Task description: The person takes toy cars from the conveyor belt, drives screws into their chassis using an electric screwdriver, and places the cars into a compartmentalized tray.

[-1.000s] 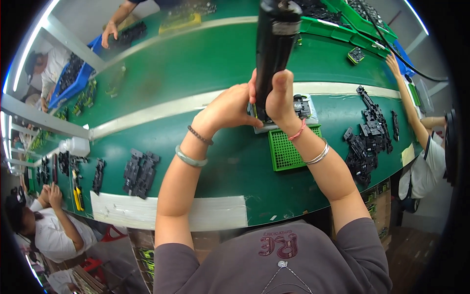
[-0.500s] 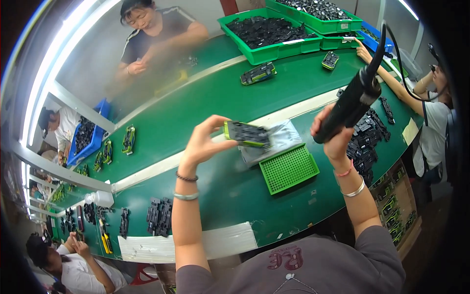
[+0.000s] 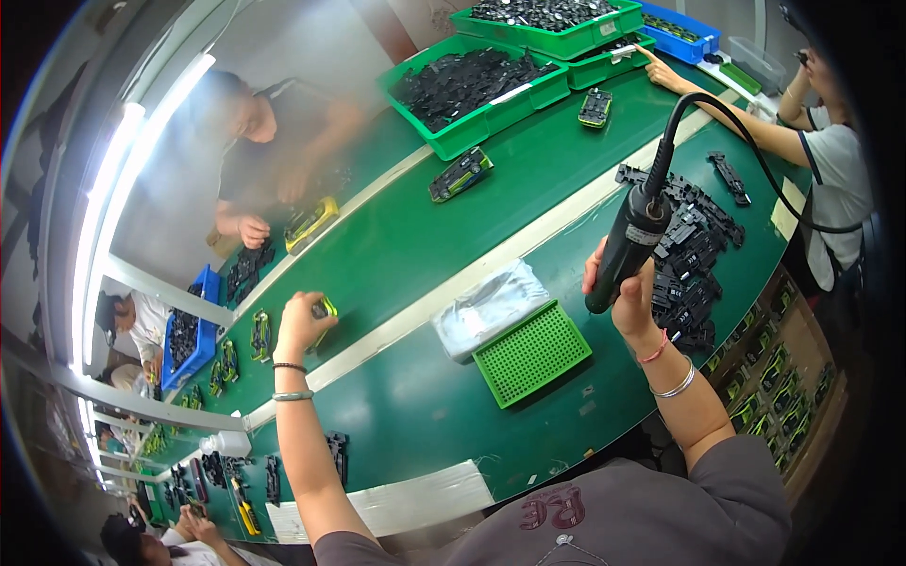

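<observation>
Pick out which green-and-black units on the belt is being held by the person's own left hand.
The unit at the belt's left, gripped in the left hand. The other two units lie untouched farther up the belt, near the green bins.

A black electric screwdriver (image 3: 630,241) with a thick cylindrical body stands tilted above the green belt, tip down, held around its lower end, and a black cord rises from its top and arcs away to the right. A small black and yellow-green part (image 3: 324,309) sits enclosed in fingers over the belt's far lane, only its edge showing.
</observation>
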`<state>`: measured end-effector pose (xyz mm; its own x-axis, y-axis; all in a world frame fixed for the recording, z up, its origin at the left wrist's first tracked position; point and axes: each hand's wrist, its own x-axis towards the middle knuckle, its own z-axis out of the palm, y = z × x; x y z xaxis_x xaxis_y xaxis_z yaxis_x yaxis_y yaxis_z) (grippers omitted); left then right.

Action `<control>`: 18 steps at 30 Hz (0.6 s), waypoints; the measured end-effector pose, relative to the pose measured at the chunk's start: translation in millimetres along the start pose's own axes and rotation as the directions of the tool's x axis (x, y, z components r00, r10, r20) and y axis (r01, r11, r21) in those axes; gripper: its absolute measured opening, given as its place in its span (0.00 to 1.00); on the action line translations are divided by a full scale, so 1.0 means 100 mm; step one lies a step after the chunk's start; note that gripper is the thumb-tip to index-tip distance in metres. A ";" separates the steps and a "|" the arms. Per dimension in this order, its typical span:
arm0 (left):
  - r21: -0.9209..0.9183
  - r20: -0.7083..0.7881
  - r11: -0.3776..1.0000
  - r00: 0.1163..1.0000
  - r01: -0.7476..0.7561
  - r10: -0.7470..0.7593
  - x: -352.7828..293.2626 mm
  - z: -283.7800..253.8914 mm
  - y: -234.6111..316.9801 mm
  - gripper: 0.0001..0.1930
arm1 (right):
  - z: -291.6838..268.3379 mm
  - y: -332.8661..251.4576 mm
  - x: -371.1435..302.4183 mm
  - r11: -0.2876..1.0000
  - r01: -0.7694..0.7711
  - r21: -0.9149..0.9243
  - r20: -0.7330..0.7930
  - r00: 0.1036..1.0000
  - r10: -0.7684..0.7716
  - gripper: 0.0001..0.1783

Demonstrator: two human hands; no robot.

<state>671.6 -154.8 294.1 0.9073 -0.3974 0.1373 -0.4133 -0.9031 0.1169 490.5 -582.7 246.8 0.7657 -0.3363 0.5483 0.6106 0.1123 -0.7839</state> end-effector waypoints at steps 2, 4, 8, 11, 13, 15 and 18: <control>0.120 0.123 0.992 0.991 0.043 -0.058 0.03 0.11 0.00 0.24 | 0.02 0.00 0.00 1.000 0.003 0.011 -0.014 1.000 -0.003 0.39; 0.056 0.197 0.994 0.975 0.096 -0.105 0.16 0.21 0.03 0.23 | 0.03 0.04 0.01 1.000 -0.004 0.030 0.003 1.000 0.004 0.39; -0.221 -0.062 0.957 0.982 -0.188 0.178 0.50 0.29 0.25 0.22 | 0.01 0.04 0.03 1.000 -0.019 0.005 -0.036 0.999 0.019 0.41; -0.108 -0.261 0.944 0.925 -0.312 0.276 0.82 0.26 0.62 0.19 | -0.01 0.03 0.02 0.999 -0.029 0.025 -0.054 0.998 0.030 0.43; -0.234 -0.200 0.905 0.929 -0.355 0.313 1.00 0.19 0.89 0.16 | 0.00 0.04 0.02 0.998 -0.049 0.033 -0.037 0.998 0.050 0.44; -0.244 -0.159 0.900 0.931 -0.360 0.329 1.14 0.25 1.09 0.15 | 0.03 0.03 0.02 0.998 -0.056 0.012 -0.020 0.998 0.056 0.44; -0.180 -0.095 0.908 0.925 -0.380 0.368 1.36 0.48 1.41 0.15 | 0.06 0.04 -0.01 0.998 -0.064 0.005 -0.003 0.998 0.064 0.44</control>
<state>740.3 -343.9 282.4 0.6797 -0.6847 0.2631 -0.7334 -0.6394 0.2308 493.1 -576.6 245.1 0.8026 -0.3314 0.4960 0.5614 0.1385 -0.8158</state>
